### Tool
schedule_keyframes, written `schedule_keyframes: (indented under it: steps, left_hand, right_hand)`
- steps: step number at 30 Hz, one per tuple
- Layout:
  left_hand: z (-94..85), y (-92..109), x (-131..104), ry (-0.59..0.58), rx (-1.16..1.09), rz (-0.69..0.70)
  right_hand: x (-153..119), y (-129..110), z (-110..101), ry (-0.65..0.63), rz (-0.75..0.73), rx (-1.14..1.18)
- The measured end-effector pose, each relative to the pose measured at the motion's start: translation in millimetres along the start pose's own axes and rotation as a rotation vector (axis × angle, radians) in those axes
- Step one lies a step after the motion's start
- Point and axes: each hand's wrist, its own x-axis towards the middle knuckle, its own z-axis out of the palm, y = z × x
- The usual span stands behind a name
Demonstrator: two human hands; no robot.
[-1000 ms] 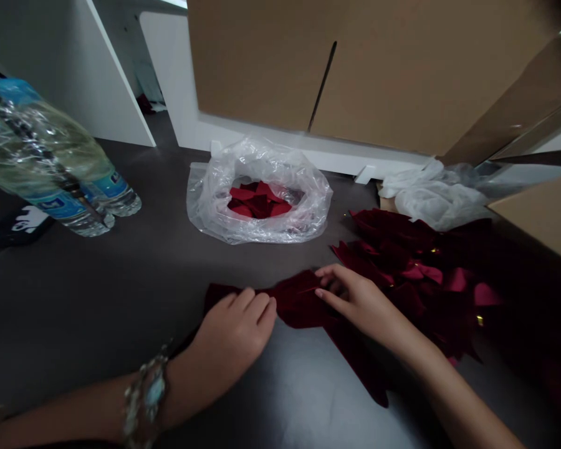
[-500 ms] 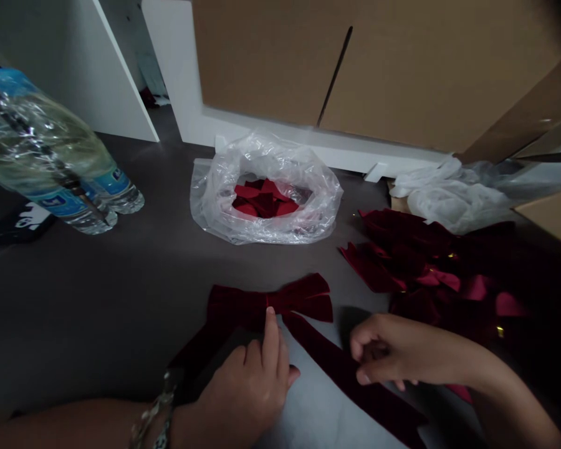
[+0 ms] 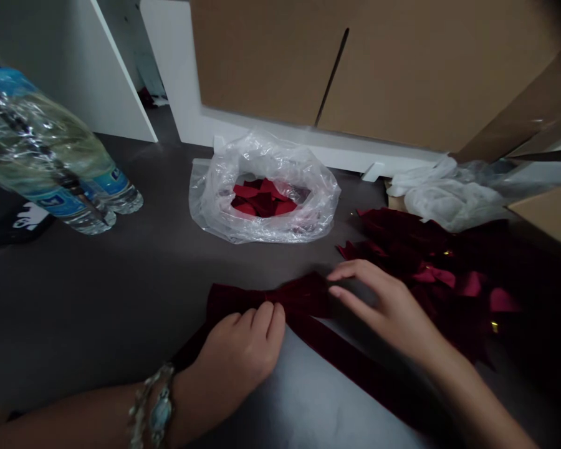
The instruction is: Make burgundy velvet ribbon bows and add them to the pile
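Note:
A dark red velvet bow (image 3: 303, 296) lies in front of me, its two loops spread sideways and its long tails running down toward me. My left hand (image 3: 245, 349) is closed on its centre knot, with the fingers curled over it and the fingertips hidden. At the end of the right loop is my right hand (image 3: 371, 299), thumb and fingers apart. Its fingertips come up to the loop's edge, and whether they touch it I cannot tell. Part of the left loop and tail is covered by my left hand.
A clear plastic bag (image 3: 206, 218) holding red fabric pieces (image 3: 264, 198) stands behind the bow. Dark red bows (image 3: 430, 274) are heaped at the right, beside crumpled white plastic (image 3: 449, 199). Wrapped water bottles (image 3: 75, 168) stand at the left. A cardboard panel (image 3: 378, 75) is at the back.
My right hand has moved up and left to the bow's right loop and spread its fingers. My left hand has gone from pressing the knot with one extended finger to curling its fingers over it.

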Motion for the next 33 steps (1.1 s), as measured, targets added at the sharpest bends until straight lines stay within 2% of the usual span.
schedule_keyframes:
  steps: [2, 5, 8, 14, 16, 18, 20, 21, 24, 27, 30, 33]
  left_hand:
    - [0.5, -7.7, 5.1, -0.027, -0.047, -0.022]
    - [1.5, -16.4, 10.0, -0.124, -0.16, -0.067]
    - [1.8, -22.0, 13.6, -0.183, -0.238, -0.14]
    - [6.0, -29.3, 20.8, -0.284, -0.522, -0.212]
    - [9.8, -31.4, 22.6, -0.282, -0.609, -0.277]
    - [13.9, -34.3, 24.2, -0.256, -0.753, -0.396]
    - [16.4, -37.6, 25.7, -0.232, -0.985, -0.553]
    - [16.6, -39.1, 26.5, -0.236, -1.121, -0.632]
    - [13.0, -40.7, 28.7, -0.304, -1.507, -0.834]
    - [8.3, -37.0, 28.7, -0.419, -1.807, -0.964]
    - [8.5, -31.2, 26.4, -0.493, -2.026, -1.023]
    - [12.0, -28.0, 23.8, -0.511, -2.151, -1.007]
  right_hand:
    - [-0.3, -10.6, 15.8, 0.016, -0.178, -0.04]
    - [-1.8, -20.8, 37.7, -0.076, -0.327, -0.133]
    - [-1.0, -20.7, 50.4, -0.086, -0.346, -0.141]
    - [-3.3, -21.4, 53.7, 0.042, -0.327, -0.259]
    - [-7.7, -28.8, 53.0, 0.03, -0.293, -0.251]
    - [-12.3, -36.4, 53.0, -0.089, -0.249, -0.143]
    - [-15.4, -40.8, 54.1, -0.21, -0.191, -0.019]
    - [-16.0, -41.4, 54.9, -0.229, -0.158, 0.018]
    - [-14.2, -39.0, 57.1, -0.096, -0.067, 0.109]
    - [-9.7, -38.1, 58.4, 0.023, 0.094, 0.395]
    - [-6.7, -41.5, 60.7, 0.049, 0.306, 0.734]
    - [-5.9, -44.3, 64.6, 0.02, 0.439, 0.896]
